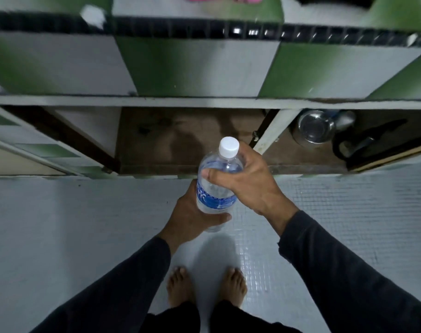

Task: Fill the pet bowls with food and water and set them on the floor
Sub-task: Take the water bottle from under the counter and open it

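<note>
Water bottle (216, 186), cap (229, 147) on, held upright in front of the open lower cabinet (190, 140), above the floor (60, 224). Left hand (192, 212) wraps the base to carry the weight; right hand (245, 179) curls round the shoulder just under the cap, probably steadying it before uncapping. Steel bowl (314, 128) sits in the right-hand compartment beside a dark pan (363, 143), not yet out. Cabinet divider (272, 131) stands between bottle and bowl. Bare feet (204, 287) below.
</note>
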